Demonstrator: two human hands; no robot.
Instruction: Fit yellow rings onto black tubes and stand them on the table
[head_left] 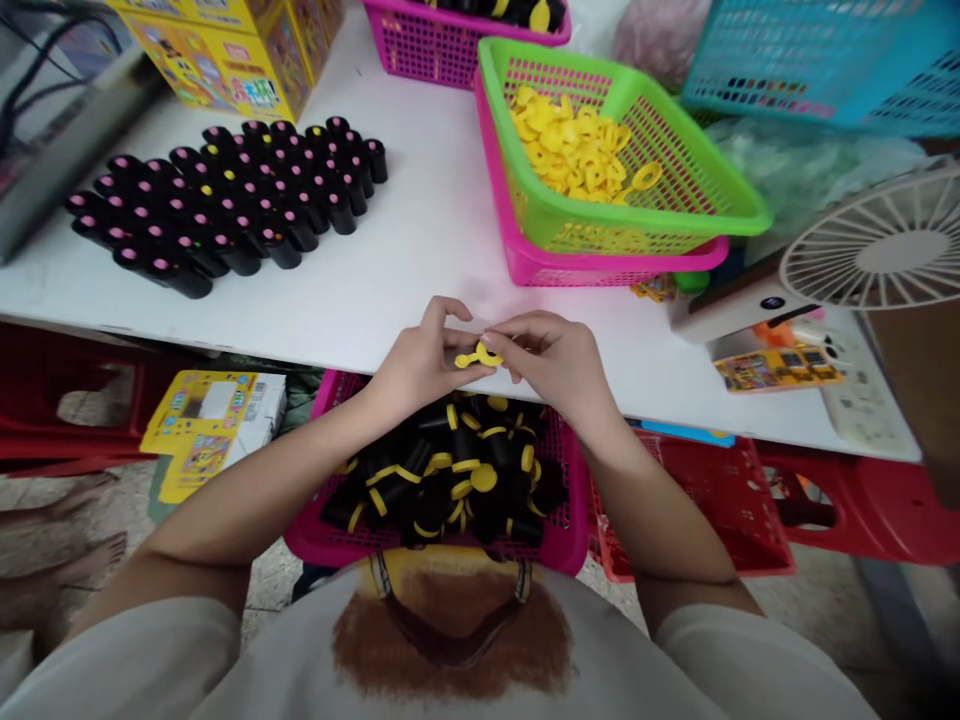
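Note:
Above the table's front edge, my left hand [429,352] and my right hand [559,362] meet, fingers closed in a pinch. Between them is a small yellow plastic piece [468,358] with a ring and a rounded tab pointing left. Something dark shows inside the ring; my fingers partly cover it. Just below my hands, a magenta basket [576,530] in front of my body holds many black cylinders with yellow caps [484,478]. Ahead to the right, loose yellow plastic pieces [570,150] lie in a green basket [675,215].
Black cylinders [225,195] with pink or yellow centres stand grouped on the white table [427,210]. Behind them are yellow boxes [225,60]. A pink basket [540,262] sits under the green one. A white fan [892,250] stands at right. Another person's feet [82,565] show at left.

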